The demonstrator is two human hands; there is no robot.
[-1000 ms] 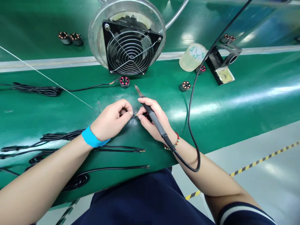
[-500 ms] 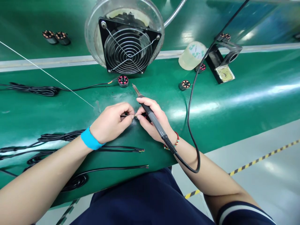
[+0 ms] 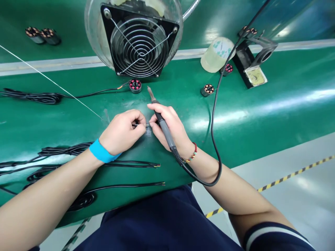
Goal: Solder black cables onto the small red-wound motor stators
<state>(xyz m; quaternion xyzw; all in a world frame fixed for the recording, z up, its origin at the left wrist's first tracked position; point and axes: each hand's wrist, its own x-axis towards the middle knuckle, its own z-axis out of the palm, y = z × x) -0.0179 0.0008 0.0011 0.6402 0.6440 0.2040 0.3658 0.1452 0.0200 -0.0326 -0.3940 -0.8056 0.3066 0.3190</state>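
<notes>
My left hand (image 3: 124,130), with a blue band at the wrist, pinches a thin black cable (image 3: 134,124) near its end. A short thin piece shows in the narrow gap between the fingertips of both hands; its details are too small to tell. My right hand (image 3: 171,127) is closed around a soldering iron (image 3: 164,129), whose tip points up and away from the cable. The right thumb and finger are bent close to the cable end. Beyond the iron's tip, a motor stator (image 3: 135,85) with red windings lies on the green bench, wires attached.
A fan with a wire guard (image 3: 141,52) stands at the back. To its right are a tape roll (image 3: 217,57), a copper-wound stator (image 3: 207,90) and an iron stand (image 3: 252,71). Black cables (image 3: 65,150) lie at the left. Solder wire (image 3: 52,76) slants in from the left.
The view has shifted slightly. My fingertips, which met before, now stand a little apart. The soldering iron stays in my right hand, and the cable stays in my left.
</notes>
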